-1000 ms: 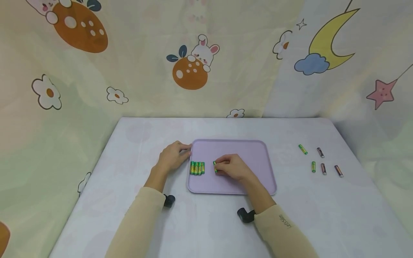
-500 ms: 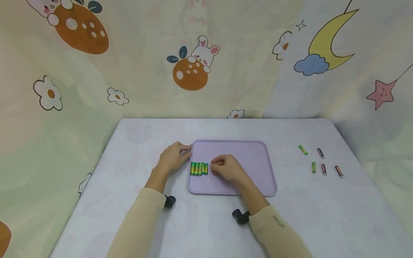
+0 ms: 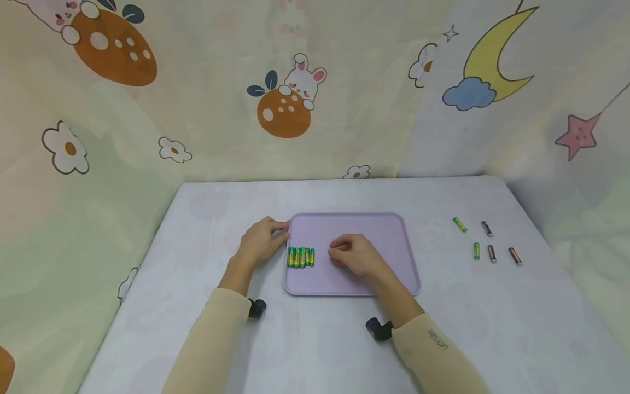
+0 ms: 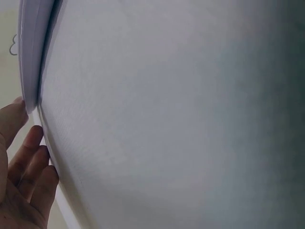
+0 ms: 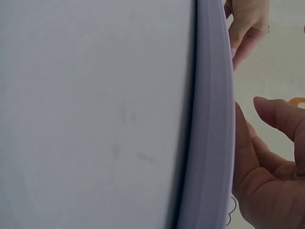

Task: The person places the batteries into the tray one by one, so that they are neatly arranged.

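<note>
Several green batteries (image 3: 301, 258) lie side by side in a row at the left end of the lilac tray (image 3: 364, 223). My left hand (image 3: 261, 239) touches the tray's left rim with its fingertips, its fingers fairly straight in the left wrist view. Over the tray, a little right of the row, is my right hand (image 3: 357, 255). Its thumb and fingers stand apart with nothing between them in the right wrist view, where the tray's side wall (image 5: 209, 119) hides part of the hand.
On the table right of the tray lie a green battery (image 3: 460, 224), another green battery (image 3: 476, 251), and three dark brown batteries, a brown one (image 3: 486, 229) farthest back. A patterned cloth (image 3: 216, 109) hangs behind the table.
The battery pinched in my right hand has joined the right end of the row. My right hand let go of it and shifted slightly right. The left hand stays at the rim.
</note>
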